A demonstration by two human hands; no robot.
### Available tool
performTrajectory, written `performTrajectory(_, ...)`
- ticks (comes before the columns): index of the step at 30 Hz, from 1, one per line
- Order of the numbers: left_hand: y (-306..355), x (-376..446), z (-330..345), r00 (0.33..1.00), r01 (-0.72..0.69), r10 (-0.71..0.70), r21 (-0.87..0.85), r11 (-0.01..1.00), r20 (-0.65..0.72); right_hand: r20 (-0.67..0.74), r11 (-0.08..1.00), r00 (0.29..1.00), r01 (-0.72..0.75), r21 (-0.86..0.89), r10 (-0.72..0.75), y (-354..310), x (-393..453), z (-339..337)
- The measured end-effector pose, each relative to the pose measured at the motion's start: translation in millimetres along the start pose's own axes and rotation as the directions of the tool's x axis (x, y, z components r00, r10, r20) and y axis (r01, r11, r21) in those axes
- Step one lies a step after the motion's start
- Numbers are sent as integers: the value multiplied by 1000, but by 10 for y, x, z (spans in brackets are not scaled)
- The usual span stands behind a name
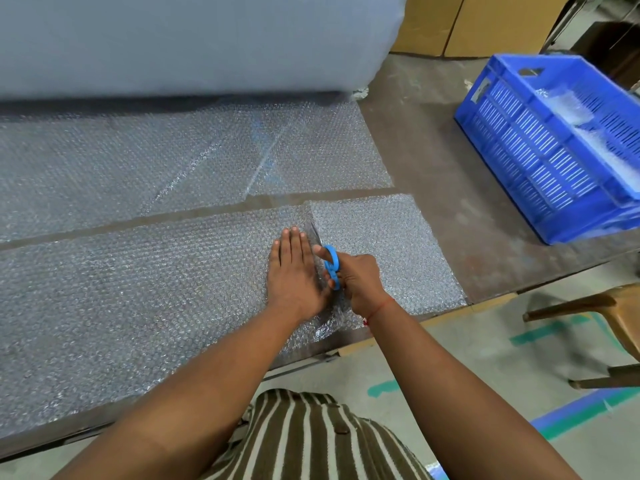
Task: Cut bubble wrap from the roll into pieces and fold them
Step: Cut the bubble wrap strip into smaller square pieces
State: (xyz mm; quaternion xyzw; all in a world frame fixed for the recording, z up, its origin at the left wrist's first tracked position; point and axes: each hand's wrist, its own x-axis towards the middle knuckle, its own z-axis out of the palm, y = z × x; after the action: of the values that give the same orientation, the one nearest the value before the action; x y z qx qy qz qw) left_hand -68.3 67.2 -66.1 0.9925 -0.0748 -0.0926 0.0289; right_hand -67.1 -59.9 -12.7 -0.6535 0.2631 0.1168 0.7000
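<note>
A: Nearest on the counter (450,174)?
B: Left hand (296,271) flat, grip released, pressing the near bubble wrap strip (138,289). Right hand (356,278) just beside, grip clenched round blue scissors (330,263), blades in the strip.
A: Farther?
B: Unrolled sheet (173,157), then the big roll (190,43). Far right, blue crate (540,157) holding folded pieces (588,133).

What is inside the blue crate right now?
Pieces of bubble wrap lie inside the blue crate. Its near wall hides the floor and lower contents, so how many cannot be told.
</note>
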Motion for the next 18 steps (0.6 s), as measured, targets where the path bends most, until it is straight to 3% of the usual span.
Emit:
performTrajectory(12,-7,24,-99,999,15,-13,-31,999,48,5,1000,1000,-9,-5,9,-47,23,-41)
performTrajectory(18,-158,204,-289,998,-3,-1,64,998,57,21,999,999,-28,36,27,-75,75,3)
